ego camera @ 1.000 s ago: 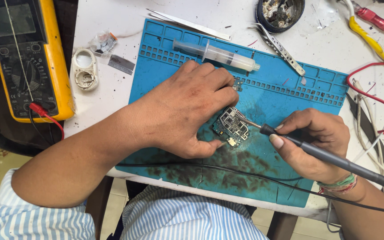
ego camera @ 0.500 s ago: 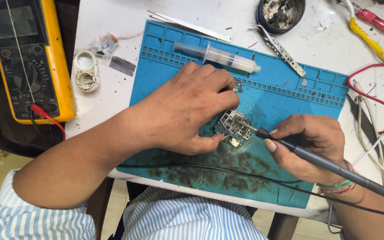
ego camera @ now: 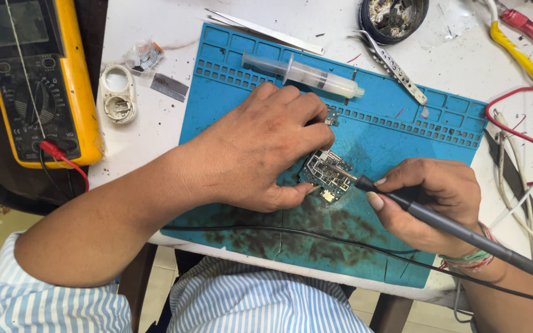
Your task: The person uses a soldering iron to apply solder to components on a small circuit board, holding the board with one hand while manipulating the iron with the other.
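Little changed over the last second: left hand [ego camera: 260, 148] still pressed down on the small green, metal-shielded circuit board [ego camera: 327, 176], thumb and fingers [ego camera: 291, 196] clenched against its near edge, board kept in the same spot near the middle of the blue silicone work mat [ego camera: 402, 132]. Right hand [ego camera: 430, 197] shifted slightly lower and rightward, still wrapped in a pen grip around the slim dark soldering iron [ego camera: 439, 222], tip now laid on the board's upper face rather than at its side. Judged from that: same joint-by-joint work carrying on, with the board pinned steady. Mat scorched and sooty along its front, black cable [ego camera: 316, 237] trailing across it. Beyond the hands, a clear plastic syringe [ego camera: 303, 73] on the mat's far part, metal tweezers [ego camera: 396, 68] beside it, a round dark tin of scraps [ego camera: 393, 15] farther back. White, speckled counter [ego camera: 155, 117] underneath, yellow-cased multimeter [ego camera: 35, 80] at the left edge, red and yellow wires [ego camera: 519, 55] at the right. Pale tiled floor below.
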